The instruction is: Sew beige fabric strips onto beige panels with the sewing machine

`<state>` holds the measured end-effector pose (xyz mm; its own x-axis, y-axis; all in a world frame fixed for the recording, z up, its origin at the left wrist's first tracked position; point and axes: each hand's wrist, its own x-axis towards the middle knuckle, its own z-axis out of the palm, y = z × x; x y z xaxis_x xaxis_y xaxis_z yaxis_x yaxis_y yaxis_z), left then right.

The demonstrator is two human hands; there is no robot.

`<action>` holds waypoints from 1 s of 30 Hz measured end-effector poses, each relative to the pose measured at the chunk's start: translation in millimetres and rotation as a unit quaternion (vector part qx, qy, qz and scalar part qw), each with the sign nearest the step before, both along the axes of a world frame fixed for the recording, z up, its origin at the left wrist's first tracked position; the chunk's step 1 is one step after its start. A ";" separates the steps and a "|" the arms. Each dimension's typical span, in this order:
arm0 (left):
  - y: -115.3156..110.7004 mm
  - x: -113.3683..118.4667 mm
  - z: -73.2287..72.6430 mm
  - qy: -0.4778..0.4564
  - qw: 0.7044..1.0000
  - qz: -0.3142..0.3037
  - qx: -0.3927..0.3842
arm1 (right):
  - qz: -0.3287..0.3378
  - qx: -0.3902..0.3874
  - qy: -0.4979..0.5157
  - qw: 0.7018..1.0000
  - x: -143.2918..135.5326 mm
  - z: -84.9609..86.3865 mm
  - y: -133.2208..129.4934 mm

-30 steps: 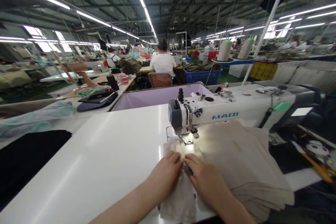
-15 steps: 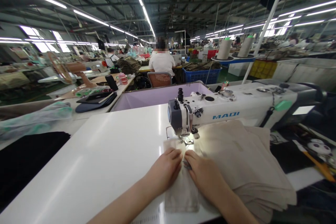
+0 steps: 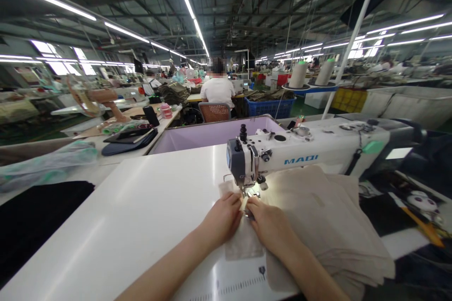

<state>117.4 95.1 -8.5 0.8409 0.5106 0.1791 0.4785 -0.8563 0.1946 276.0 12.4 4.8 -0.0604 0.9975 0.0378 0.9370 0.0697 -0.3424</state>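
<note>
A narrow piece of beige fabric runs under the presser foot of a white MAQI sewing machine. My left hand lies on its left side just before the needle area, fingers pressed together on the cloth. Close beside it, my right hand bends its fingers over the same piece. Tucked under those right fingers is a small dark metal tool, perhaps thread snips, mostly hidden. Larger beige fabric panels lie stacked right of the needle, partly beneath my right forearm.
The white tabletop stretches left, with black cloth beyond its edge. Behind the table stands a lilac bin. Thread cones stand at the back right. A person in a white shirt sits ahead.
The narrow fabric piece has moved forward under the presser foot, exposing ruler marks on the table. Both hands have travelled slightly forward with it.
</note>
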 end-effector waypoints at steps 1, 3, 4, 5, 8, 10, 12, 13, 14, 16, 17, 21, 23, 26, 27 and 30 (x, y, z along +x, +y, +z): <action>-4.6 -0.3 -0.1 0.008 1.000 0.010 0.010 | 0.002 0.002 0.000 1.000 -0.9 -0.9 -2.7; -18.7 -1.8 0.0 0.028 0.999 0.030 0.030 | 0.005 0.014 0.008 1.000 -0.8 -3.0 -10.2; -27.8 -3.1 0.0 0.040 0.998 0.037 0.036 | 0.003 0.026 0.018 1.000 0.9 -4.0 -14.9; -37.6 -4.7 -0.1 0.050 0.997 0.042 0.035 | -0.004 0.041 0.031 0.999 4.2 -5.0 -20.2; -62.3 -11.2 0.2 0.080 0.996 0.042 0.012 | -0.049 0.088 0.065 0.993 23.3 -6.1 -37.5; -65.5 -15.2 2.1 0.100 0.994 0.045 0.010 | -0.080 0.109 0.071 0.988 40.5 -4.1 -49.4; -53.5 -17.5 5.9 0.118 0.991 0.062 0.019 | -0.097 0.113 0.068 0.987 55.7 1.0 -60.9; -42.5 -17.8 8.4 0.125 0.989 0.074 0.024 | -0.096 0.103 0.065 0.988 61.1 4.6 -66.4; -29.1 -17.8 11.0 0.132 0.987 0.087 0.027 | -0.093 0.084 0.061 0.990 64.6 8.6 -71.5; -0.7 -16.7 15.6 0.130 0.985 0.111 0.029 | -0.081 0.033 0.048 0.995 66.0 16.2 -80.4; 11.5 -15.8 17.2 0.120 0.983 0.135 0.034 | -0.080 0.010 0.034 0.996 64.3 18.8 -84.0; 25.5 -11.2 16.3 0.068 0.981 0.174 0.057 | -0.095 -0.015 -0.043 0.995 49.6 12.0 -92.7; 12.2 -9.1 12.4 0.054 0.989 0.120 0.062 | -0.110 0.009 -0.069 0.992 42.3 -0.8 -95.2; -14.7 -7.9 6.0 0.046 0.996 0.061 0.056 | -0.134 0.068 -0.078 0.986 38.4 -21.3 -98.6; -22.4 -7.9 4.4 0.043 0.997 0.050 0.049 | -0.134 0.087 -0.071 0.985 39.6 -26.3 -99.8; -38.3 -7.8 3.6 0.016 0.999 0.015 0.033 | -0.114 0.129 -0.027 0.985 48.7 -32.8 -103.2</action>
<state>109.7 56.7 -4.9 0.8308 0.5240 0.1874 0.5096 -0.8517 0.1225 324.6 -90.8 -28.0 0.1547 0.9431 0.2944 0.9545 -0.0658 -0.2908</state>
